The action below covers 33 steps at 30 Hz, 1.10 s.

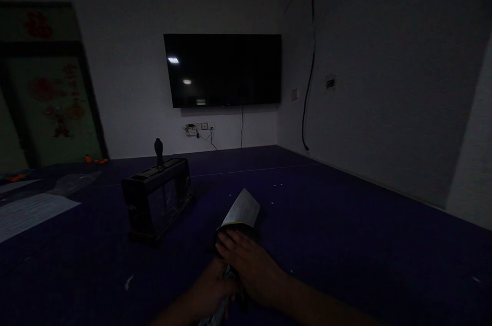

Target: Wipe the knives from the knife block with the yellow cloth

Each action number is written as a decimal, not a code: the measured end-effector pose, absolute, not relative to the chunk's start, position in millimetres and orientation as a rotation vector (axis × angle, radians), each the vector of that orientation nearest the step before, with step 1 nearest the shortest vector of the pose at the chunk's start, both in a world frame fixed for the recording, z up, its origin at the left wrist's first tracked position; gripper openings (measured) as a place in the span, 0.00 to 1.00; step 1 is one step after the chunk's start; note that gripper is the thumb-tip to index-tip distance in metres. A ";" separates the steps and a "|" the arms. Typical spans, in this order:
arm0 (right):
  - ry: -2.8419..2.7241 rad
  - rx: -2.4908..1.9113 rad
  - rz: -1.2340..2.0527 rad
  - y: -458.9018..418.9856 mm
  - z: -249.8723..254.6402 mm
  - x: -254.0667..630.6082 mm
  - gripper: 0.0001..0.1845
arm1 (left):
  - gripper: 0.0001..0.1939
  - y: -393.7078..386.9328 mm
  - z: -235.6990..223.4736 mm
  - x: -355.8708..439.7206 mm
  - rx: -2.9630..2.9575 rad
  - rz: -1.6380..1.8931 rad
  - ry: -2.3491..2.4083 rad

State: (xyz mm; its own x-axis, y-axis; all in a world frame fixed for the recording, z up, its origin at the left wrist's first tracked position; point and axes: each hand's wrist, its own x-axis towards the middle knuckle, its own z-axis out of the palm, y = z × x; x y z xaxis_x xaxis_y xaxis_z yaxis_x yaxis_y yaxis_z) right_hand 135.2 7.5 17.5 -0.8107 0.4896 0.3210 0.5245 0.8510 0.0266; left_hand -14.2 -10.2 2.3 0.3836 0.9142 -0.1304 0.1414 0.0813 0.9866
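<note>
Your left hand (pixel 213 287) has its fingers curled round the grey shaft (pixel 219 310) below the pale piece (pixel 244 208), right of the black frame (pixel 140 208). Your right hand (pixel 249 262) lies over the dark rim (pixel 249 232), grip unclear; best press evenly.

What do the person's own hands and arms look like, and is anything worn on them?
The left hand and right hand are bare, without gloves. The forearms, as far as they show, have no visible sleeve, watch or bracelet; dim light hides small details.
</note>
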 end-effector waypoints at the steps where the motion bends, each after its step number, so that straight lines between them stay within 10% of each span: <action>1: -2.728 -0.751 -0.163 7.5 17.3 134.9 0.41 | 0.18 -9.9 1.8 -14.4 1.379 0.769 1.038; 33: -2.397 -1.199 -0.038 13.4 13.7 132.6 0.44 | 0.19 -8.7 2.2 -17.6 1.371 0.754 1.011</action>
State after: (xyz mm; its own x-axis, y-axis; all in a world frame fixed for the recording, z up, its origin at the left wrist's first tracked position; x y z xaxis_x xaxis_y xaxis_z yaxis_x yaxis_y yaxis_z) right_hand 132.6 13.4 13.7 -0.5165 0.7519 0.4098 0.7644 0.6205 -0.1750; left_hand -17.6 -8.7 2.2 0.4097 0.9020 -0.1360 0.1262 0.0916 0.9878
